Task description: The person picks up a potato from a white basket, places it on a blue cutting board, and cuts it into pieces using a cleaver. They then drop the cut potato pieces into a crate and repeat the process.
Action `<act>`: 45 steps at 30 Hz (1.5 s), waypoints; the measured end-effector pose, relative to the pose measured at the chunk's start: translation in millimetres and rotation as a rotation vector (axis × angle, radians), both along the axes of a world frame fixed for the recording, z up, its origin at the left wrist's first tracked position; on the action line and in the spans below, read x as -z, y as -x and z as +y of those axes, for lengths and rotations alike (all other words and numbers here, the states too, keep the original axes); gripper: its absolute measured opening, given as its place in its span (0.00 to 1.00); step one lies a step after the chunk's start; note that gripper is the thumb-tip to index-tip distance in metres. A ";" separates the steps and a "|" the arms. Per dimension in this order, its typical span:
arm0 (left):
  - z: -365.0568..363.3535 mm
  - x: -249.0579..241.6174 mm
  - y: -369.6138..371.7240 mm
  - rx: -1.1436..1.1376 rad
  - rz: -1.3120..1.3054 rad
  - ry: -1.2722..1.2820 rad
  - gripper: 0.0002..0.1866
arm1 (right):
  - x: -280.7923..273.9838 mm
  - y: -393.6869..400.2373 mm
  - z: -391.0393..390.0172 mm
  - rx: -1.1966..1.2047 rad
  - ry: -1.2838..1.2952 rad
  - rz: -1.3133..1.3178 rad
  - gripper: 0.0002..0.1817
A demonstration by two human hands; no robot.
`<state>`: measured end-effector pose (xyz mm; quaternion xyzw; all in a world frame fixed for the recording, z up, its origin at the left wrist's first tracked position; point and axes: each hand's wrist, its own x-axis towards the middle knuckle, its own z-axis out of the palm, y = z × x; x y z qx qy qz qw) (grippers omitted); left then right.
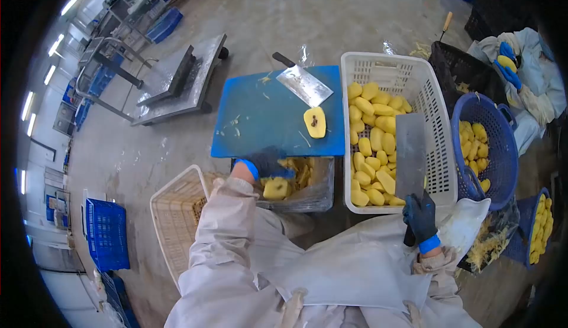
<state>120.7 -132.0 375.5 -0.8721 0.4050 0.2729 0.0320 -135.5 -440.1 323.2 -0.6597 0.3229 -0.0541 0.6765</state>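
Observation:
My right hand (420,214), in a dark glove, grips the black handle of a cleaver (410,156). Its broad blade points away from me, over the right side of the white crate (397,59) of peeled potatoes (377,141). At the near edge of the blue cutting board (266,112), my left hand (269,163) is over a plastic-lined bin (319,195); its fingers are blurred. Just below that hand is a potato chunk (275,189) with a dark hollow. A cut potato (315,122) with brown spots lies on the board beside a second cleaver (305,85).
Left of the bin stands a cream basket (171,195). A platform scale (168,79) stands farther left, and a blue crate (106,233) at far left. To the right, a co-worker's gloved hands (510,70) hold a potato above a purple basket (503,168) of potatoes.

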 end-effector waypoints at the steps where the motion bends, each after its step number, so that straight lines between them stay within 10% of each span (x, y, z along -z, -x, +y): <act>1: -2.6 12.7 -11.5 0.003 0.003 0.001 0.32 | 0.0 -3.1 2.6 -0.012 -0.044 -0.008 0.06; 5: -55.0 64.6 -71.9 -0.217 -0.264 0.679 0.32 | 10.1 -17.3 16.0 -0.118 -0.136 0.029 0.07; 9: -92.4 111.5 -105.7 0.050 -0.472 0.592 0.26 | 6.1 -26.1 30.8 -0.243 -0.047 0.011 0.08; 15: -49.2 90.4 -71.7 -0.551 0.261 0.546 0.26 | 6.9 -31.3 38.0 -0.318 0.007 0.020 0.08; 21: -15.1 113.8 -29.2 -0.597 0.075 0.906 0.24 | 8.4 -50.5 52.8 -0.422 0.186 -0.017 0.10; 23: -5.6 84.5 -19.1 -1.107 0.530 0.843 0.23 | 9.8 -57.7 56.5 -0.456 0.171 0.042 0.11; 25: 28.8 110.4 -44.1 -1.136 0.607 0.806 0.21 | 24.5 -65.4 58.2 -0.626 0.573 -0.145 0.10; 27: 58.1 146.4 -72.8 -0.430 0.114 0.850 0.20 | 16.7 -78.4 70.8 -0.645 0.520 -0.118 0.11; 28: 42.1 83.0 -47.2 -0.509 0.077 0.644 0.18 | 11.5 -85.8 77.9 -0.652 0.467 -0.080 0.13; 34: 32.4 126.6 -49.2 -1.028 0.305 1.194 0.19 | 1.1 -122.7 108.3 -0.717 0.766 -0.087 0.18; 45: 21.2 152.5 -26.2 -1.102 0.177 1.453 0.20 | -12.7 -155.9 118.1 -0.852 0.987 -0.155 0.15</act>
